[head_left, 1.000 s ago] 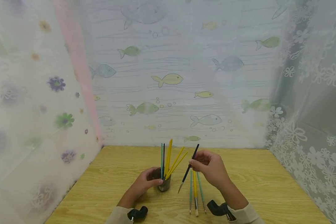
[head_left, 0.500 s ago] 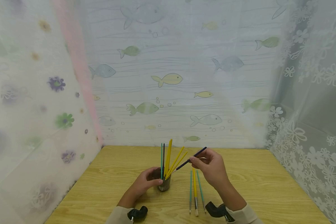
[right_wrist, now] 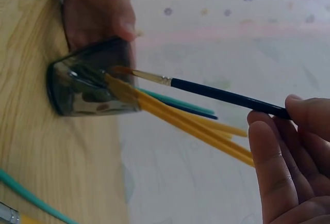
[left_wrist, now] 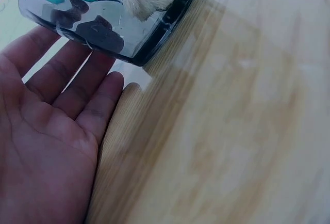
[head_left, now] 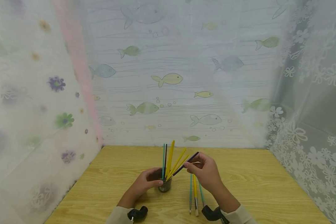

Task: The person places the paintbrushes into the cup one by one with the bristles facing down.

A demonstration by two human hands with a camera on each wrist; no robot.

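Observation:
My left hand [head_left: 141, 185] holds a dark see-through glass cup [head_left: 165, 187], its thumb at the near side and its fingers around the far side. In the cup stand several paintbrushes, bristles down: yellow-handled ones [head_left: 170, 157], a teal one [head_left: 163, 157] and a dark one. Between thumb and fingertips, my right hand [head_left: 206, 175] pinches a dark blue paintbrush [right_wrist: 227, 96] by its handle. That brush slants, with its brown bristles [right_wrist: 122, 70] at the cup's mouth. The left wrist view shows pale bristles [left_wrist: 138, 6] through the glass.
On the wooden table [head_left: 109, 174], below the right hand, lie a yellow paintbrush [head_left: 195, 189] and two teal ones [head_left: 190, 193], side by side. Printed curtains with fish and flowers [head_left: 170, 79] close off the back and both sides.
My right hand has moved left and slightly down, bringing the blue paintbrush from steep and clear of the cup to slanting at its mouth. The brushes in the cup have shifted slightly right.

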